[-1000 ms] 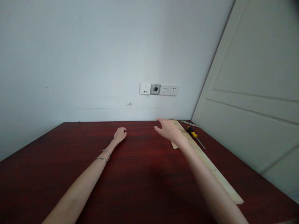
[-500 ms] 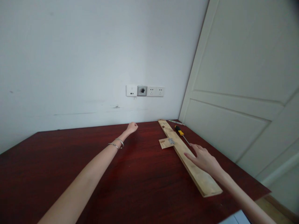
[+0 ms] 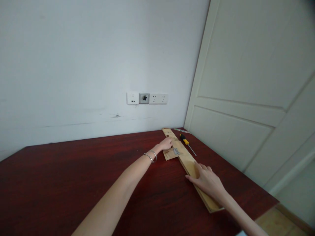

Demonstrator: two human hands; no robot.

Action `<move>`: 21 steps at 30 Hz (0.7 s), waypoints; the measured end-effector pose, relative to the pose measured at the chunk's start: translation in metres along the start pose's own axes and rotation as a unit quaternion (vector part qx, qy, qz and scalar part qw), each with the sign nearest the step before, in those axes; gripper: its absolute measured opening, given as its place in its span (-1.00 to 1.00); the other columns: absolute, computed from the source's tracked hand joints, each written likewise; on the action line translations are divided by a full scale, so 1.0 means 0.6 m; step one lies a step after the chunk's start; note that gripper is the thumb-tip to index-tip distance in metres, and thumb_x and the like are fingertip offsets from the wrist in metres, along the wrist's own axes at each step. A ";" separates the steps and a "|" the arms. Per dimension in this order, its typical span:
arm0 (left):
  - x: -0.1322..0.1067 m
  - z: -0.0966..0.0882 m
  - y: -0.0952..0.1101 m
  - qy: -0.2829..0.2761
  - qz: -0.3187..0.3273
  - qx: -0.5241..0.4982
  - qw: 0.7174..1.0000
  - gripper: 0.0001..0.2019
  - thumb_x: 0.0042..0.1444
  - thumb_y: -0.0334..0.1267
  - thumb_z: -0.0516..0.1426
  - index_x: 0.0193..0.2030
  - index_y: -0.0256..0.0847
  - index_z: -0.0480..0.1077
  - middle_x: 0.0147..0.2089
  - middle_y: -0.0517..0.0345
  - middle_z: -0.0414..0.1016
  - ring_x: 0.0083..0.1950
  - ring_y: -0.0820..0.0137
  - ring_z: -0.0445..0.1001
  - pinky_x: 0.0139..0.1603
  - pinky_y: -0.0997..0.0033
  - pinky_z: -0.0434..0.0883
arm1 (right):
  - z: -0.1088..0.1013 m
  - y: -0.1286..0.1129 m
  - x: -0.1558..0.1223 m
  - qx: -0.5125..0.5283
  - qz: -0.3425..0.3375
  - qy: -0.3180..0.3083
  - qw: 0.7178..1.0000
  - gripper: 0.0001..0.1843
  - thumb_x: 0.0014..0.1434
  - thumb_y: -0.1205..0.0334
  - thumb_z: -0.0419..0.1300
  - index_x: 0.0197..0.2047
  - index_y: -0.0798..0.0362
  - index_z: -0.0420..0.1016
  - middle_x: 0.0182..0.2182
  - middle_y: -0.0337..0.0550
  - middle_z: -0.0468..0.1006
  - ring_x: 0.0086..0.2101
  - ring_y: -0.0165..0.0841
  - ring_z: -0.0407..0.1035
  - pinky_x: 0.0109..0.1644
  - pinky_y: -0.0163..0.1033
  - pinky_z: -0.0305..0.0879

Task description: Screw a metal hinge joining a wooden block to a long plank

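White wall [image 3: 73, 65] stands behind the work area, carrying a row of sockets [image 3: 158, 98]; a pale panelled door [image 3: 236, 65] bounds the right side. Dark red wood-grain table [image 3: 73, 170] below, glossy in places.

Long wooden board [image 3: 185, 155] lies flat along the right part of the table, running from near the wall toward the viewer. Its face is pale yellow and straight-edged, with a dark mark close to the far end; its cut edge shows along the left side. Right hand [image 3: 209, 182] is spread over the near half, thumb at the left edge and fingers toward the right; pressure on the wood cannot be determined. Left hand [image 3: 166, 143] is at the far half with fingers bent; whether it grips cannot be told. Screwdriver [image 3: 184, 140], black and yellow, lies just right of the board. Short wooden piece [image 3: 169, 155] sits at the left edge, with a grey metal fitting [image 3: 176, 151] at its board end.

Compared with half a second ago: the board, short piece and screwdriver keep their arrangement. The right hand has moved from the board's right side to over it; the left, previously fisted well left, now reaches the board.
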State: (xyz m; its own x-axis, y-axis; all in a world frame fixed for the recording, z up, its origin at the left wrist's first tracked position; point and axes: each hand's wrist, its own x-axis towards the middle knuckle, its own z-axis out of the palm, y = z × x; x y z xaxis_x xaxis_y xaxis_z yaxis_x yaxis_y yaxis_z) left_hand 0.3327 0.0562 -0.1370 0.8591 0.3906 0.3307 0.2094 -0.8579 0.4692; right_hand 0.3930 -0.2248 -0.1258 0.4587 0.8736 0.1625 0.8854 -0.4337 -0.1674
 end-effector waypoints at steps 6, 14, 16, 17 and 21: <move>0.016 0.022 0.002 -0.034 0.007 0.000 0.999 -0.84 0.16 -0.43 0.04 -0.25 -0.30 0.46 -0.16 -0.04 0.52 -0.15 0.31 0.45 -0.04 0.34 0.37 | 0.002 -0.005 0.003 -0.023 0.006 0.010 1.000 -0.44 0.09 -0.07 0.10 0.07 0.10 0.36 -0.07 0.09 0.47 -0.03 -0.05 0.33 -0.10 -0.10 0.26; 0.012 0.021 -0.007 -0.038 -0.006 -0.017 0.999 -0.79 0.14 -0.44 0.06 -0.13 -0.26 0.47 -0.15 -0.02 0.54 -0.21 0.35 0.47 -0.12 0.40 0.38 | 0.010 -0.008 0.001 0.004 0.008 0.031 0.999 -0.51 0.09 -0.04 0.09 0.01 0.05 0.43 -0.10 0.05 0.46 -0.03 -0.09 0.30 -0.11 -0.14 0.27; 0.011 0.016 -0.007 -0.037 -0.009 -0.022 0.999 -0.80 0.15 -0.42 0.05 -0.16 -0.27 0.48 -0.15 -0.02 0.55 -0.21 0.34 0.46 -0.11 0.39 0.37 | 0.008 -0.012 0.001 0.015 0.010 0.026 0.999 -0.51 0.10 -0.04 0.08 0.02 0.06 0.44 -0.10 0.05 0.46 -0.03 -0.07 0.30 -0.11 -0.13 0.28; 0.009 0.013 -0.006 -0.035 -0.011 -0.026 0.999 -0.80 0.16 -0.42 0.05 -0.18 -0.27 0.49 -0.15 -0.02 0.55 -0.21 0.33 0.46 -0.11 0.38 0.37 | 0.007 -0.014 0.000 0.019 0.011 0.026 0.999 -0.51 0.11 -0.03 0.07 0.02 0.06 0.44 -0.10 0.06 0.46 -0.03 -0.07 0.29 -0.10 -0.12 0.28; -0.004 -0.005 -0.003 -0.007 -0.031 -0.043 0.999 -0.84 0.13 -0.40 0.08 -0.24 -0.27 0.50 -0.21 0.02 0.55 -0.20 0.33 0.46 -0.11 0.39 0.36 | -0.004 -0.026 -0.003 0.021 0.006 0.028 0.999 -0.52 0.10 -0.02 0.08 0.01 0.07 0.46 -0.09 0.08 0.46 -0.02 -0.06 0.28 -0.07 -0.10 0.28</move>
State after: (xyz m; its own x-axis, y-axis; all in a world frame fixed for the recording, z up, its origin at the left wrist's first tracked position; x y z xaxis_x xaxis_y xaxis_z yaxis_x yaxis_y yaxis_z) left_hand 0.3286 0.0579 -0.1360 0.8523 0.4364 0.2884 0.2218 -0.8008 0.5564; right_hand 0.3787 -0.2202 -0.1213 0.4732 0.8543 0.2150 0.8767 -0.4328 -0.2100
